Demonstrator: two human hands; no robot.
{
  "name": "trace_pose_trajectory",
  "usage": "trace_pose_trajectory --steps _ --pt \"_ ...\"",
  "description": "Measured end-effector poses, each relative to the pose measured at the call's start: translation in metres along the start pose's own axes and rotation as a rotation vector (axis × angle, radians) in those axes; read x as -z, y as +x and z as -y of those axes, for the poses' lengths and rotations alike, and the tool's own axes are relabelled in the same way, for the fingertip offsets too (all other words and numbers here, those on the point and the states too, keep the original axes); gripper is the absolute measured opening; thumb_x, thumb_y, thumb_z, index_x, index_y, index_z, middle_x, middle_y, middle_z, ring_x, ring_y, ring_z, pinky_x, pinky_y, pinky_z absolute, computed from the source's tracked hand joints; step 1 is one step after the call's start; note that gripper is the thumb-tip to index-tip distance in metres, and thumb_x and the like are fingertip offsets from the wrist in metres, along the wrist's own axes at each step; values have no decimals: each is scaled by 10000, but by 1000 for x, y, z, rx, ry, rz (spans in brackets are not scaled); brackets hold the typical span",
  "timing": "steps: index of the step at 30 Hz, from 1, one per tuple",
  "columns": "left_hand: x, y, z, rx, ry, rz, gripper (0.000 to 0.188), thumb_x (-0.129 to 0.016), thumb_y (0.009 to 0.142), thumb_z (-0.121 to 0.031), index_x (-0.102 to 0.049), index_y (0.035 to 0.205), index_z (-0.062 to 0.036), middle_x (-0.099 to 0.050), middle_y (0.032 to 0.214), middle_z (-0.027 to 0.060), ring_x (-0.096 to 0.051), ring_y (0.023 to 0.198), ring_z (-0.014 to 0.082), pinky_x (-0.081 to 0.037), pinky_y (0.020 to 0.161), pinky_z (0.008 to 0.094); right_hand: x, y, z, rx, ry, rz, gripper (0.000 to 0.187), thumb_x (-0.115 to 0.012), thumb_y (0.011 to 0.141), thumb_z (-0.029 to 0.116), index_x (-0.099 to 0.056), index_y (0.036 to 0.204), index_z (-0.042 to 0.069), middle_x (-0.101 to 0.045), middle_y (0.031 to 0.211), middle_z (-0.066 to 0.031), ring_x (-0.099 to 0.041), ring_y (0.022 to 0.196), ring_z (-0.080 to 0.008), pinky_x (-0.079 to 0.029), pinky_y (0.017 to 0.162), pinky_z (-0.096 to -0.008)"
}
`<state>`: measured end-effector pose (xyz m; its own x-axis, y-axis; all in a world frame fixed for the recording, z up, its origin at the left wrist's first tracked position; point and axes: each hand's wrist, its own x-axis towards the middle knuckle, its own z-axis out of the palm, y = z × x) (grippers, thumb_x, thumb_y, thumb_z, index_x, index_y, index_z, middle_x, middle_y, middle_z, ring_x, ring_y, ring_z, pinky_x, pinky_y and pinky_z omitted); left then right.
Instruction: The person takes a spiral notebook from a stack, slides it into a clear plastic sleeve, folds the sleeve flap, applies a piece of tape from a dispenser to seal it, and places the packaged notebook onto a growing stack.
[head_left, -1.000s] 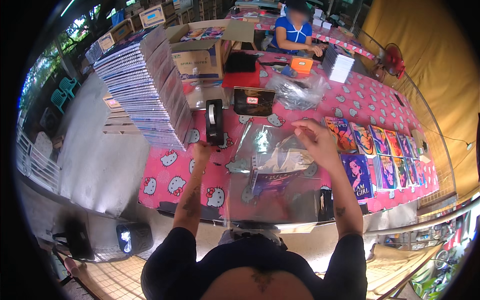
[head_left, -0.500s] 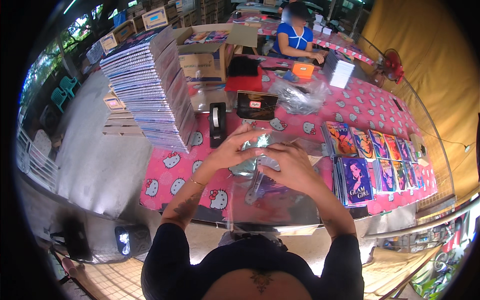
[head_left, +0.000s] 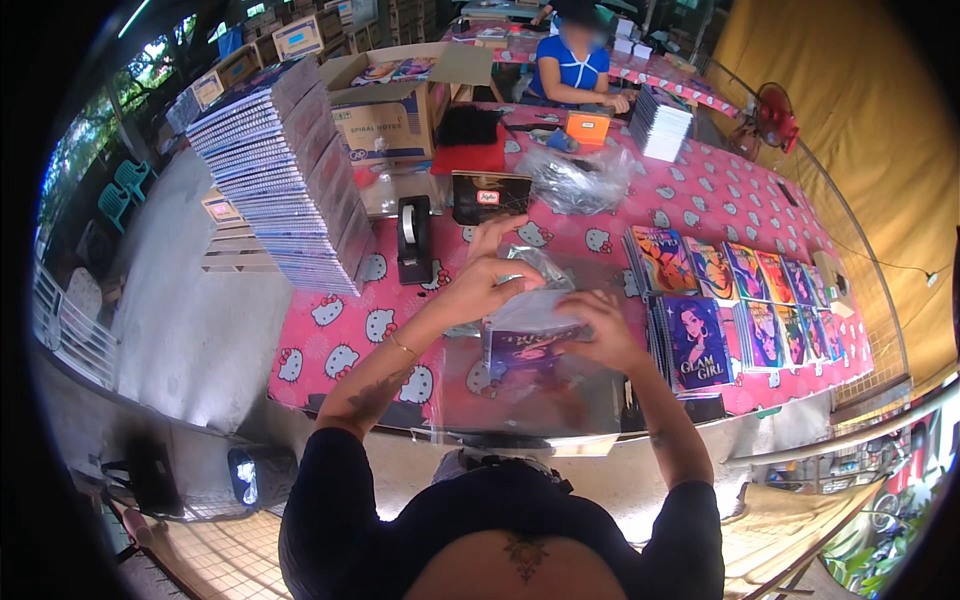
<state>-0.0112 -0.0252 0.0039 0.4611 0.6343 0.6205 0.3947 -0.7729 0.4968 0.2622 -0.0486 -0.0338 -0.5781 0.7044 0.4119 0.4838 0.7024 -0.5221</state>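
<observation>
Before me on the table lies a spiral notebook [head_left: 522, 352] with a purple cover, in a clear plastic sleeve; a pale, whitish flap or sheet covers its upper part. My left hand [head_left: 490, 288] is at its upper left, thumb and forefinger curled together on the clear plastic, other fingers raised. My right hand [head_left: 608, 335] grips the notebook's right side, with fingers over the pale flap and thumb low on the cover. Clear plastic sheets [head_left: 480, 405] lie under and in front of it. Beyond my left hand stands a black tape dispenser [head_left: 414, 250].
A tall stack of spiral notebooks [head_left: 285, 180] rises at left, beside an open carton [head_left: 380, 125]. Rows of colourful notebooks [head_left: 698, 345] lie at right. Farther back are a dark pouch [head_left: 490, 197], crumpled clear plastic [head_left: 580, 182], an orange box [head_left: 588, 127] and a seated person [head_left: 572, 75].
My hands have moved apart, the right one outward to the notebook's right side. The purple cover and pale flap now show between them. The whole view has shifted slightly.
</observation>
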Motion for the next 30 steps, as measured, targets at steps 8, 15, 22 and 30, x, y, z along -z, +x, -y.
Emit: trace_pose_trajectory --steps 8,15,22,30 --pt "-48 -6 19 111 211 132 458 -813 749 -215 -673 1180 -277 -251 1560 216 -143 1464 446 -157 1162 579 -18 7 5 110 -43 199 590 -811 739 260 -639 1303 259 -156 1624 -141 -332 1439 -288 -203 1175 -573" --pt "-19 10 -19 341 -426 -17 638 -804 770 -254 -532 1330 -118 -261 1539 258 -248 1422 458 -131 1172 586 -14 27 -36 32 205 -115 436 -788 800 318 -676 1190 158 -391 1478 -200 -468 1311 -311 -366 1065 -468" --pt "28 33 -91 320 29 -61 221 -700 879 -217 -735 946 -8 -627 1212 165 -588 1174 279 -413 1049 401 -3 104 -34 -77 178 321 420 -743 852 365 -652 1090 30 -717 809 -94 -695 774 -197 -522 711 -336" --pt "-3 5 8 596 -228 66 136 -663 882 0 -715 1005 28 -707 849 25 -641 845 90 -517 790 251 -4 97 -37 -206 547 328 300 -695 909 319 -680 964 25 -727 907 -87 -682 835 -137 -523 766 -304"
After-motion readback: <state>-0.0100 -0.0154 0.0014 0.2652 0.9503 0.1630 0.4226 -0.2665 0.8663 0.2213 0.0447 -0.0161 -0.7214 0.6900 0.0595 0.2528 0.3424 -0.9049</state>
